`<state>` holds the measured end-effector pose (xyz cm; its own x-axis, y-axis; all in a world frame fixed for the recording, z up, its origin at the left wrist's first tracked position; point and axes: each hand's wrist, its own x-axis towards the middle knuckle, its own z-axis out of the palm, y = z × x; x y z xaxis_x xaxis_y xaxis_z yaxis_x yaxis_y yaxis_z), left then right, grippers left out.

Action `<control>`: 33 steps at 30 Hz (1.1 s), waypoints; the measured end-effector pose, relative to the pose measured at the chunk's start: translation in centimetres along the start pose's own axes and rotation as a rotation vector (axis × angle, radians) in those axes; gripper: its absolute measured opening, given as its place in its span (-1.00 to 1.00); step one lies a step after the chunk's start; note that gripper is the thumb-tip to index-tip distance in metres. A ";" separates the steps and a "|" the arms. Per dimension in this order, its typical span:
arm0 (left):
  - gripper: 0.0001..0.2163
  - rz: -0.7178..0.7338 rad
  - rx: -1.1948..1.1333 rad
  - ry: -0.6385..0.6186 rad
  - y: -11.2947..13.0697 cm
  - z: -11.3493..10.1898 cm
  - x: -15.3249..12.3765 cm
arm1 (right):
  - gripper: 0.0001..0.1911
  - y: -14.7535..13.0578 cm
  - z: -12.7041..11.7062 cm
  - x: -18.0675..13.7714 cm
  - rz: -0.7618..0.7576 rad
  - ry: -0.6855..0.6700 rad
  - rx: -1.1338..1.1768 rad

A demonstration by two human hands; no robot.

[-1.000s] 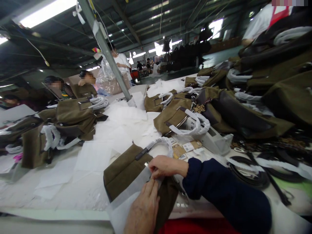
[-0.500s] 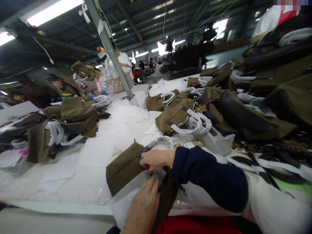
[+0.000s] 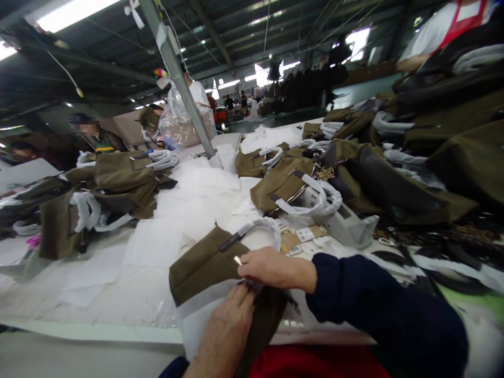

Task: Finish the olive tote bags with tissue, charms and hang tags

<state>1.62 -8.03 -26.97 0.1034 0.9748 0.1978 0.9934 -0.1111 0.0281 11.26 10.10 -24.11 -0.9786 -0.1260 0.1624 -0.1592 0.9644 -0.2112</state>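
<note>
Where the hands meet: both rest on an olive bag (image 3: 208,262), close together at its opening edge.
Right hand (image 3: 262,266): fingers curled inward, a small shiny metal piece (image 3: 237,260) showing at their tips; whether they are closed on it, I can't tell from here.
Left hand (image 3: 227,323): fingers extended side by side over a white sheet (image 3: 197,307); thumb hidden, so gripping or merely pressing, can't tell.
White sheet: across the bag's middle, draping over its near-left side.
Bag's place: lying down near the front of the pale tabletop (image 3: 118,323), straight before the worker.
Bag's axis: long way appears slantwise, far left to near right, near end partly behind the left hand and forearm. Opening side faces right.
Wrapped handle (image 3: 262,222): arches from a dark tab (image 3: 230,242) toward the far right.
Just beyond: loose cardboard tags (image 3: 290,241), then a second olive bag (image 3: 277,186), its wrapped handles pointing right.
Right of that: grey case (image 3: 350,226); coiled black straps (image 3: 457,278) nearer the worker's side.
Table's left: scattered white sheets (image 3: 153,244), then heaped bags (image 3: 122,173).
Table's right: larger heap (image 3: 401,178).
Across the table: slanted metal post (image 3: 179,86); co-worker in a dark cap (image 3: 79,119).
Upper right: another person, red apron (image 3: 459,29).
</note>
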 end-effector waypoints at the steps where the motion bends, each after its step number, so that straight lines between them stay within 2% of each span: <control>1: -0.60 0.012 -0.021 -0.003 -0.2 0.0 0.0 | -0.87 -0.2 0.8 -0.8 0.012 0.052 0.014; 5: -0.61 -0.001 -0.086 -0.003 -0.7 -0.1 0.1 | -0.82 -0.5 4.0 -2.8 0.075 0.228 0.062; 9: -0.72 -0.022 -0.146 0.006 -0.4 -0.8 0.4 | -0.80 -0.7 5.7 -3.3 0.072 0.318 0.073; 11: -0.84 -0.052 -0.158 0.050 -0.1 -1.5 0.7 | -0.80 -0.6 6.1 -3.3 0.061 0.339 0.080; 14: -0.86 -0.185 -0.133 0.127 0.2 -2.1 1.4 | -0.79 -0.5 6.3 -3.1 0.047 0.375 0.068; 16: -0.85 -0.272 -0.123 0.087 0.3 -1.8 1.9 | -0.77 -0.5 6.5 -2.9 0.043 0.390 0.038; 19: -0.83 -0.313 -0.146 0.002 0.1 -0.7 2.5 | -0.78 -0.8 6.6 -3.1 0.051 0.426 0.032; 22: -0.80 -0.314 -0.148 0.013 0.0 0.2 2.5 | -0.86 -1.7 6.5 -3.9 0.139 0.562 0.090; 24: -0.79 -0.308 -0.139 0.028 0.0 0.5 2.3 | -0.83 -2.7 6.4 -4.8 0.223 0.689 0.092; 26: -0.79 -0.301 -0.132 0.039 0.0 0.7 2.1 | -0.81 -3.7 6.4 -5.7 0.234 0.765 0.042; 29: -0.79 -0.305 -0.123 0.048 0.1 0.9 1.9 | -0.79 -4.9 6.7 -6.5 0.173 0.722 -0.055; 33: -0.80 -0.318 -0.175 0.093 -0.1 1.2 1.7 | -0.68 -5.3 7.0 -6.7 0.179 0.619 -0.079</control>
<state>1.71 -6.13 -27.81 -0.2218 0.9450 0.2402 0.9508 0.1550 0.2682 17.71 4.18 -30.86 -0.7296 0.1728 0.6617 0.0324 0.9752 -0.2189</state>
